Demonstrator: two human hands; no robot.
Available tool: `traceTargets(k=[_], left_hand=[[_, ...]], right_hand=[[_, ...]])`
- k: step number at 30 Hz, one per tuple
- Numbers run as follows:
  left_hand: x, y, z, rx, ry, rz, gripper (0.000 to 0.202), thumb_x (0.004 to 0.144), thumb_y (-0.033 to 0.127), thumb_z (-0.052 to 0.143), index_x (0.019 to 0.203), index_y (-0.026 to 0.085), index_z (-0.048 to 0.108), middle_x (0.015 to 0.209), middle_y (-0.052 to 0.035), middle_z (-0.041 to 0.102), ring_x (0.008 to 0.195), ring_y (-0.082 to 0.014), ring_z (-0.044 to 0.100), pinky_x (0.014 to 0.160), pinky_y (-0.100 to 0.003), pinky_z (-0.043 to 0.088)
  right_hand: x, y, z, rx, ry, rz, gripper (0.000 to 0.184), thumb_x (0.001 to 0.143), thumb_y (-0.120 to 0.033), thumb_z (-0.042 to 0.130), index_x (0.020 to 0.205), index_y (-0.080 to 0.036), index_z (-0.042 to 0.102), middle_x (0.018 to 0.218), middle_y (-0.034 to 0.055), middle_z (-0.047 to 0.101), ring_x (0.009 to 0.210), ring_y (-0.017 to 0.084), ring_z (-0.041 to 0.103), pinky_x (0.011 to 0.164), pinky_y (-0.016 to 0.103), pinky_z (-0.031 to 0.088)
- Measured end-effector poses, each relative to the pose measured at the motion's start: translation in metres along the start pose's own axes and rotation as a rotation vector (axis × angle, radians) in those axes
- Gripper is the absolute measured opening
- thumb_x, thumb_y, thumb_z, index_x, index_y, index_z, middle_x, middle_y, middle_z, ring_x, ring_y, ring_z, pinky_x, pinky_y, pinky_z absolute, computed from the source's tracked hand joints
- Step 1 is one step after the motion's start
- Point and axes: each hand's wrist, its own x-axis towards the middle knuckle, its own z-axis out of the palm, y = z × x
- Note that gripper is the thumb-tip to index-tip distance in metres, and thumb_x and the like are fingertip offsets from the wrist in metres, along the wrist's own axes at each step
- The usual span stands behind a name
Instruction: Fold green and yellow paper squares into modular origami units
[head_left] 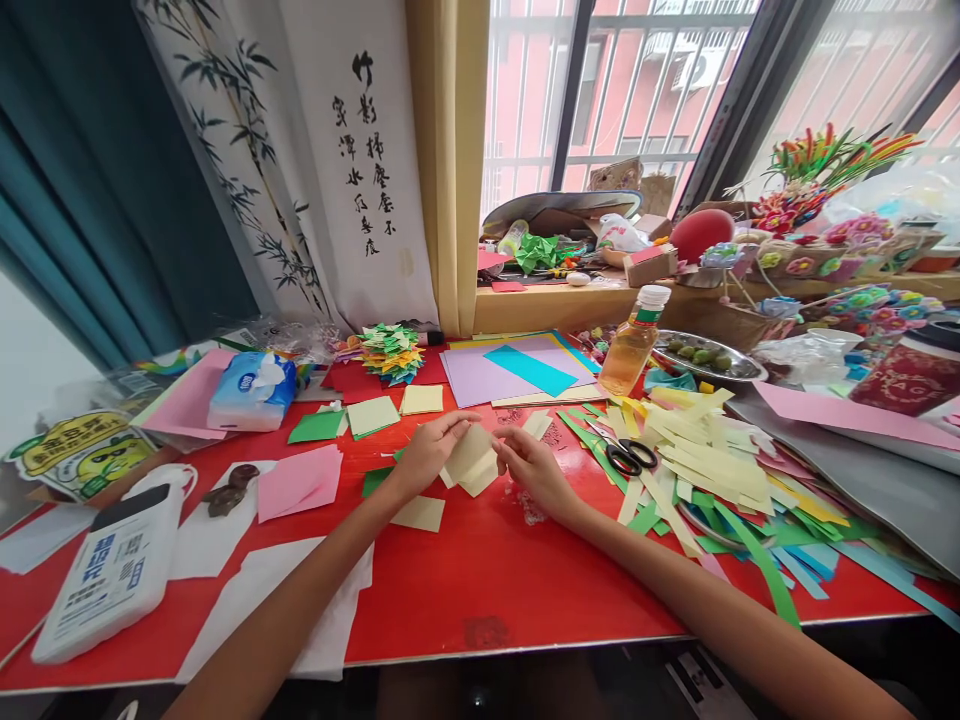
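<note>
Between my hands is a pale yellow paper square [471,458], with more pale yellow squares just beneath its lower edge. My left hand [433,452] is closed, pinching this paper near its upper left side. At the right edge of the same paper, the thumb and fingers of my right hand [534,468] are pinched together. Another pale yellow square [418,513] lies flat on the red table below my left hand. A green paper piece [376,481] is partly hidden behind my left wrist. Farther back are small stacks of yellow squares [373,416] and green squares [316,427].
Black-handled scissors [631,457] lie by a heap of paper strips [712,460] on the right. A bottle [634,342] stands behind them. Pink paper squares [300,482], a tissue pack [253,391] and a white box-shaped device [109,575] are on the left. A folded-paper stack [393,354] sits at the back.
</note>
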Motion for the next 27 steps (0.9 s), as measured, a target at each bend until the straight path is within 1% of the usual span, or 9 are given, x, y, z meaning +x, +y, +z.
traceTargets(k=[3,6,8,10,12,15,17,21,27], left_hand=[[-0.004,0.005,0.005,0.075,-0.062,0.019,0.038,0.088,0.038,0.029,0.113,0.022,0.053,0.087,-0.0013,0.061,0.076,-0.0144,0.054,0.067,-0.024,0.042],[-0.007,0.011,0.008,0.189,-0.057,0.113,0.039,0.089,0.039,0.027,0.113,0.022,0.051,0.099,-0.0035,0.058,0.088,-0.0156,0.053,0.078,-0.027,0.042],[-0.008,0.012,0.009,0.295,-0.068,0.197,0.042,0.086,0.045,0.031,0.116,0.021,0.048,0.108,-0.0059,0.054,0.098,-0.0180,0.050,0.085,-0.030,0.040],[-0.010,0.009,0.009,0.437,-0.119,0.282,0.054,0.079,0.055,0.040,0.122,0.021,0.042,0.115,-0.0084,0.049,0.105,-0.0217,0.046,0.089,-0.034,0.038],[-0.011,0.005,0.009,0.581,-0.188,0.352,0.073,0.070,0.061,0.049,0.127,0.019,0.034,0.122,-0.0115,0.044,0.111,-0.0262,0.041,0.093,-0.040,0.034],[-0.013,-0.001,0.009,0.717,-0.256,0.392,0.085,0.065,0.058,0.056,0.132,0.016,0.024,0.128,-0.0151,0.039,0.116,-0.0293,0.036,0.095,-0.043,0.030],[-0.014,-0.001,0.009,0.753,-0.263,0.395,0.080,0.069,0.051,0.055,0.133,0.016,0.021,0.128,-0.0147,0.039,0.116,-0.0285,0.037,0.094,-0.042,0.031],[-0.014,0.001,0.008,0.779,-0.238,0.399,0.065,0.077,0.037,0.048,0.133,0.017,0.022,0.120,-0.0121,0.046,0.106,-0.0258,0.046,0.088,-0.039,0.036],[-0.011,0.002,0.006,0.801,-0.124,0.349,0.049,0.083,0.023,0.034,0.131,0.017,0.027,0.111,-0.0101,0.051,0.100,-0.0223,0.050,0.082,-0.033,0.040]], right_hand=[[-0.003,-0.002,0.002,-0.025,0.006,-0.006,0.023,0.086,-0.038,0.040,0.091,-0.020,0.052,0.056,-0.0031,0.050,0.051,0.009,0.043,0.049,0.020,0.033],[-0.003,-0.001,0.003,-0.048,0.035,-0.010,0.022,0.085,-0.038,0.040,0.087,-0.020,0.052,0.056,-0.0026,0.051,0.050,0.009,0.044,0.049,0.021,0.033],[-0.002,0.000,0.002,-0.037,0.062,-0.001,0.022,0.084,-0.039,0.041,0.085,-0.019,0.051,0.057,-0.0022,0.051,0.051,0.010,0.046,0.049,0.021,0.034],[0.000,0.001,0.001,-0.027,0.076,0.007,0.023,0.084,-0.039,0.042,0.086,-0.019,0.052,0.056,-0.0022,0.051,0.051,0.010,0.047,0.049,0.021,0.035],[0.000,0.001,0.000,-0.036,0.071,0.003,0.022,0.084,-0.038,0.042,0.088,-0.019,0.053,0.056,-0.0025,0.051,0.050,0.010,0.046,0.049,0.021,0.034],[0.000,0.001,0.000,-0.051,0.059,-0.011,0.022,0.085,-0.036,0.040,0.090,-0.020,0.053,0.057,-0.0026,0.052,0.050,0.009,0.045,0.050,0.021,0.034],[0.000,0.000,0.000,-0.046,0.063,-0.010,0.022,0.085,-0.036,0.040,0.090,-0.019,0.054,0.057,-0.0025,0.052,0.050,0.009,0.044,0.050,0.021,0.034],[0.000,0.001,-0.001,-0.008,0.075,0.015,0.022,0.085,-0.036,0.040,0.088,-0.019,0.053,0.058,-0.0023,0.051,0.049,0.009,0.042,0.047,0.020,0.032],[0.002,0.005,-0.002,0.046,0.101,0.056,0.021,0.083,-0.037,0.041,0.086,-0.019,0.051,0.056,-0.0025,0.050,0.044,0.008,0.037,0.043,0.020,0.028]])
